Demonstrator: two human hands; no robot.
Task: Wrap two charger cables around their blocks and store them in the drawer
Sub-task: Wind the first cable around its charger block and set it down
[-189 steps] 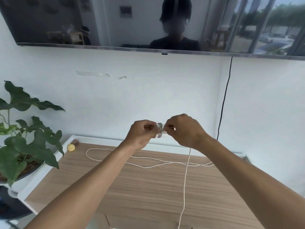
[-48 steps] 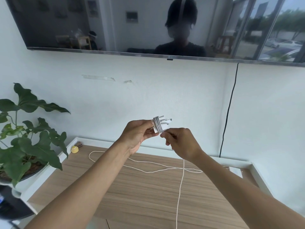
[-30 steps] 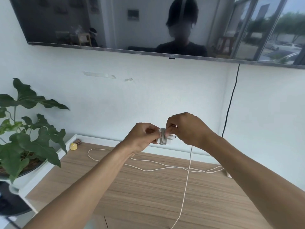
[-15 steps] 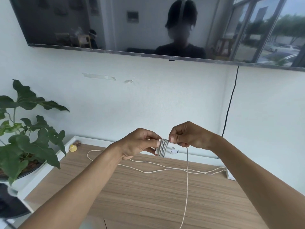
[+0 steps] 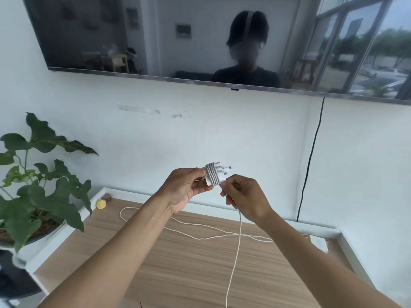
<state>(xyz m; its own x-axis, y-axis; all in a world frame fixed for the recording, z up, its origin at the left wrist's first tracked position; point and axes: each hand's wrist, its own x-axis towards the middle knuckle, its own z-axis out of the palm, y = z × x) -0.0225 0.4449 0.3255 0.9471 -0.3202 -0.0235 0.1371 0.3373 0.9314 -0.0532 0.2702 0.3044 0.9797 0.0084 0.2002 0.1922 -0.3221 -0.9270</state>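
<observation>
Above the bench [image 5: 200, 270], your left hand [image 5: 185, 188] has its grip clamped on the charger block [image 5: 214, 177], while your right hand [image 5: 243, 196] pinches the cable [image 5: 236, 247] just beside it.

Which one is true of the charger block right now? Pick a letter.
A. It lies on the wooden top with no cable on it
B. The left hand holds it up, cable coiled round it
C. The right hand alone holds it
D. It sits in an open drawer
B: the left hand holds the charger block above the wooden top, coils round it, while the right hand pinches the loose cable.
</observation>
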